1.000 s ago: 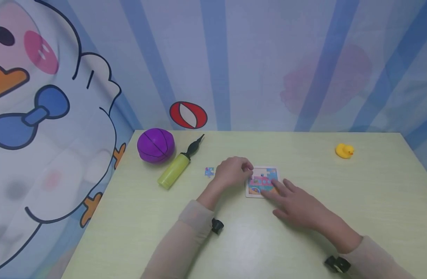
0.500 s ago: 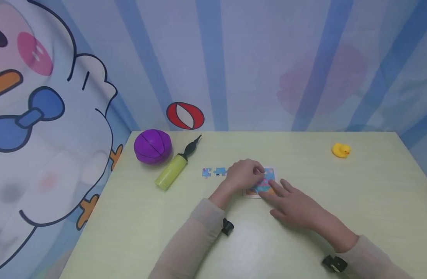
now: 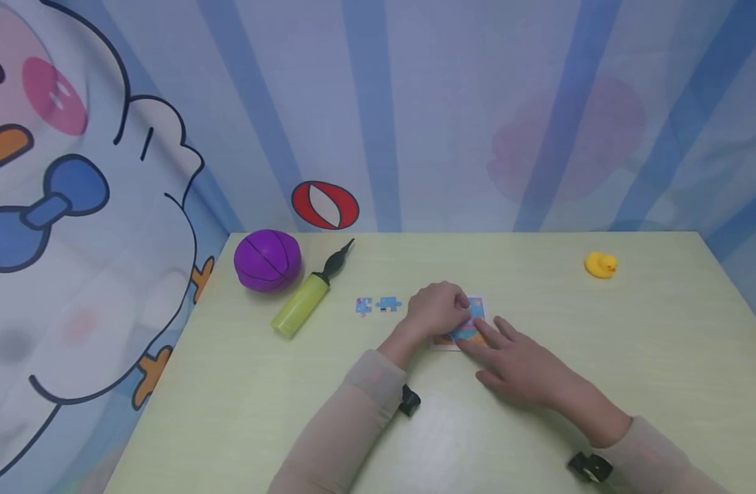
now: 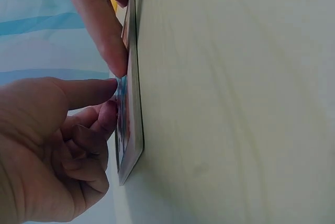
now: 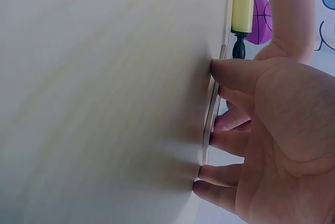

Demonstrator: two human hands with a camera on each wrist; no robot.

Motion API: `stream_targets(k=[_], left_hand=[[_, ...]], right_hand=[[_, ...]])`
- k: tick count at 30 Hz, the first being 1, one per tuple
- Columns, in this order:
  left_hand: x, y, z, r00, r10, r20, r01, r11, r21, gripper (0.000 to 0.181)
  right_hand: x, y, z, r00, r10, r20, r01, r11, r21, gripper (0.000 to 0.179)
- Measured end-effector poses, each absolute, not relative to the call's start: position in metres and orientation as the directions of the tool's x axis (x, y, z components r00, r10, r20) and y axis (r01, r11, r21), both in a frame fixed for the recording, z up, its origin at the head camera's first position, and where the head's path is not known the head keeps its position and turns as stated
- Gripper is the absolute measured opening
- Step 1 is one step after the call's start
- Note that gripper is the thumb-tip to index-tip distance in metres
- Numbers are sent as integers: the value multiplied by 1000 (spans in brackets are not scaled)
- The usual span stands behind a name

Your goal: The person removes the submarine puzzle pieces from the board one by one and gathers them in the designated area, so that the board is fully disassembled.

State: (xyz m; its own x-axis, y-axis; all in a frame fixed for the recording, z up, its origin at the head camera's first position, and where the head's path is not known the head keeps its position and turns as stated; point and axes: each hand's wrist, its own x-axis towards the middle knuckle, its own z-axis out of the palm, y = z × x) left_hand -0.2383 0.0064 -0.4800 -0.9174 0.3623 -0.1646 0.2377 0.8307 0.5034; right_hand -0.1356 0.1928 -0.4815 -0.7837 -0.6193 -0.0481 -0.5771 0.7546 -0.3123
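Left hand (image 3: 438, 310) shifted onto puzzle board (image 3: 475, 317), pinching piece; right hand (image 3: 518, 363) flat, pressing board.

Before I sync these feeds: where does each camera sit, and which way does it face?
Head: above, looking down at the table; both forearms show.
Left wrist: low behind the left hand, along the puzzle board edge.
Right wrist: low behind the right hand, towards the yellow pump.
Shared: the board and both hands.
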Motion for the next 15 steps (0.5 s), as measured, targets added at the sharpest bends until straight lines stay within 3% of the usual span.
stream_targets(k=[15], left_hand=[[-237, 11, -483, -928, 333, -167, 208, 835, 509, 14]], right_hand=[[-134, 193, -480, -781, -624, -33, -586, 750, -308, 51]])
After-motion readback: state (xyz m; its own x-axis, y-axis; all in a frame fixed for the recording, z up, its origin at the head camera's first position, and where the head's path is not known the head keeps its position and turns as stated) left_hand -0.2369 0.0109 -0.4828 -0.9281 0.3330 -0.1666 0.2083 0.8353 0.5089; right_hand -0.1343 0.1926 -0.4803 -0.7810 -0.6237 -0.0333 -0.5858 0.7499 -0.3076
